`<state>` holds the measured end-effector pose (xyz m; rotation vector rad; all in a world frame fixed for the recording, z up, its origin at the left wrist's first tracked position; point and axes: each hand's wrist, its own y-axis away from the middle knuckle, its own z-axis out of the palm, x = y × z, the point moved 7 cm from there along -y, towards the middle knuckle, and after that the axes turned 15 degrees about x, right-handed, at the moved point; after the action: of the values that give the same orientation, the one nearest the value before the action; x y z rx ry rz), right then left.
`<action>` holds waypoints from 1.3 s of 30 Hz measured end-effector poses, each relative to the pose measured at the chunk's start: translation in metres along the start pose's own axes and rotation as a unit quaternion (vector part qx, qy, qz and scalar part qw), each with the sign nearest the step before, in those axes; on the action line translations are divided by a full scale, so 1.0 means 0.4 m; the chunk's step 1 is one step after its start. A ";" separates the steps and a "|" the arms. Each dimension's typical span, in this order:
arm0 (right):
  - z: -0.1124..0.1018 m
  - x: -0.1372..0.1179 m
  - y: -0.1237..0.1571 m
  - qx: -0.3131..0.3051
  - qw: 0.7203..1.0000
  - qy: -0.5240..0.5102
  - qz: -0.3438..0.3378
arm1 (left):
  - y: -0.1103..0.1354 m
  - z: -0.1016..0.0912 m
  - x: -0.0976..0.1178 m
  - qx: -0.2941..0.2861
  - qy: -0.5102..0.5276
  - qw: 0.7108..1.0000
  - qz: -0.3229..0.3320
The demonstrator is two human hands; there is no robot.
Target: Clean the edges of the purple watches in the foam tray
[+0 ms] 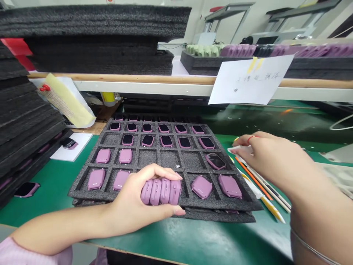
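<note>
My left hand (pixel 143 200) is curled around a row of several purple watch bodies (pixel 161 191), held side by side at the front edge of a black foam tray (pixel 171 158). The tray's pockets hold more purple watch bodies; those at the back lie with dark screens up, those in front lie back up. My right hand (pixel 264 154) reaches to the right of the tray, fingers pinched on a small white piece (pixel 234 149) above some thin sticks and pens (pixel 261 186) on the green mat.
Stacks of black foam trays (pixel 24 114) rise at the left and on the shelf above. A white paper note (pixel 250 79) hangs from the shelf edge. Loose watch bodies (pixel 26 189) lie at the left. More foam trays sit under the one in use.
</note>
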<state>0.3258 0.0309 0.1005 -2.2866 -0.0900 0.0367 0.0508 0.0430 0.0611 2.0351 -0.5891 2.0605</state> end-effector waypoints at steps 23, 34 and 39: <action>0.121 -0.425 0.052 -0.252 0.686 -0.627 0.269 | 0.001 -0.010 0.072 -0.017 -0.119 0.922 0.368; 0.049 -0.405 0.020 -0.073 0.792 -0.591 0.136 | 0.011 -0.004 0.045 0.019 -0.161 0.914 0.373; 0.041 -0.385 0.022 -0.012 0.843 -0.524 0.120 | -0.003 -0.018 0.019 0.025 -0.045 0.987 0.152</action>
<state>0.1716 0.0255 0.0825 -2.0232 -0.3643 1.4168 0.0442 0.0460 0.0687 2.1911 -0.9250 2.1712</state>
